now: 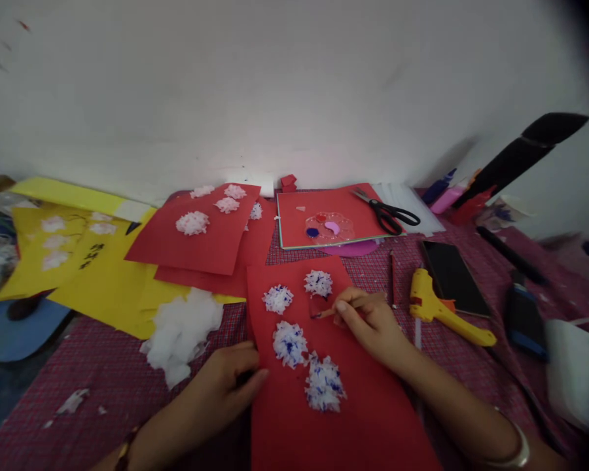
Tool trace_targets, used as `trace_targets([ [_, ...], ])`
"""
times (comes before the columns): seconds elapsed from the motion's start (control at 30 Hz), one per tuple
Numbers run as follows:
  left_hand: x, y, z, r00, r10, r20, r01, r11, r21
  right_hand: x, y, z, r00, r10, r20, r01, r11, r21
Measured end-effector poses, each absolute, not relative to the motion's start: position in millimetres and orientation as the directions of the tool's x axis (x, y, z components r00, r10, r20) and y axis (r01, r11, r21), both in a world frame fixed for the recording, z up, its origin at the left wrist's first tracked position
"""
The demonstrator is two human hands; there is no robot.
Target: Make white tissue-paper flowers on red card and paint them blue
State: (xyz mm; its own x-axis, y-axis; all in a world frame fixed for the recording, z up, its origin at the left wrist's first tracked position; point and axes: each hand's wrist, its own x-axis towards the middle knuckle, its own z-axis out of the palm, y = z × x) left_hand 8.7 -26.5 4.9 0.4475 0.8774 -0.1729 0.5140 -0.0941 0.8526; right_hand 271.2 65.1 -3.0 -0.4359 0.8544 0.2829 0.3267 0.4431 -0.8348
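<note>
A large red sheet (294, 432) lies in front of me, bearing several white paper clusters (290, 344) speckled with blue. My right hand (368, 324) pinches a thin brush-like stick (326, 314), its dark tip over a small dark mark on the sheet, between the upper clusters and the lower ones. At the sheet's left edge rests my left hand (233, 383), fingers curled with thumb extended; whether anything is between them is hidden. A clear palette (343, 227) with blue, pink and red paint sits behind on a red pad (289, 226).
Black scissors (390, 214) lie on the pad. To the right are a yellow glue gun (446, 311), a phone (455, 278) and paint bottles (439, 186). White fluffy material (181, 333), red sheets (177, 245) and yellow sheets (108, 288) lie to the left.
</note>
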Motion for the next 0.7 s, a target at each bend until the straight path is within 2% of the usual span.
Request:
trace_targets([
  [0.23,9,-27,4,0.464,0.881,-0.092,0.571,-0.219,0.791,280,67,0,-0.382,0.844,0.375,0.336,0.505,-0.795],
  [0.47,13,-26,-6,0.376,0.926,-0.034,0.655,-0.240,0.716,288,67,12,-0.284,0.830,0.479,0.309,0.553,-0.774],
  [0.7,17,-32,4,0.278,0.945,0.175,0.724,-0.325,0.608,292,62,20,-0.234,0.818,0.526,0.259,0.574,-0.777],
])
